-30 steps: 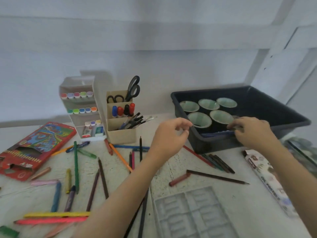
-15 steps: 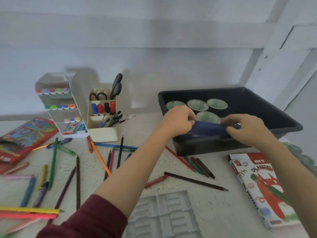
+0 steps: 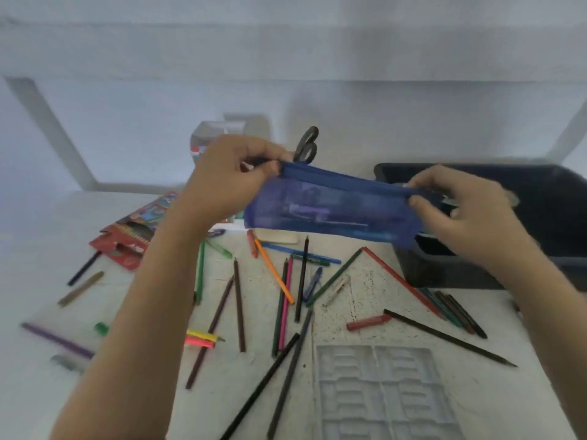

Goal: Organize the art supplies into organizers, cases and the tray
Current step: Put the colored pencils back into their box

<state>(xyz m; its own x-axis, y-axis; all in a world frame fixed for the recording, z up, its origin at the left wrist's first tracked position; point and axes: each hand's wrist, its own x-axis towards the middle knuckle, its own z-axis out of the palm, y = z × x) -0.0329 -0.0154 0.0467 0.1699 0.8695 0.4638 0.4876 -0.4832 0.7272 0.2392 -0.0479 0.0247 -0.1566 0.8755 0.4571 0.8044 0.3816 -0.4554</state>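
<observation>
One counter (image 3: pixel 47 233): white, strewn with loose pencils (image 3: pixel 239 306) and crayons (image 3: pixel 368 322).
Tray (image 3: pixel 444 274): dark, standing on the counter's right side.
Case (image 3: pixel 333 211): blue, see-through, held level in the air above the counter, its right end over the tray's near rim.
Left grip (image 3: pixel 228 182): pinches the case's top-left corner at the zip.
Right grip (image 3: pixel 470 214): pinches the case's right end, thumb on the front.

Likely a home craft desk: a white speckled table (image 3: pixel 374 300) against a pale panelled wall (image 3: pixel 286 58), strewn with pencils (image 3: pixel 449 338), a red box (image 3: pixel 127 236) and a tray (image 3: pixel 556 217).
</observation>
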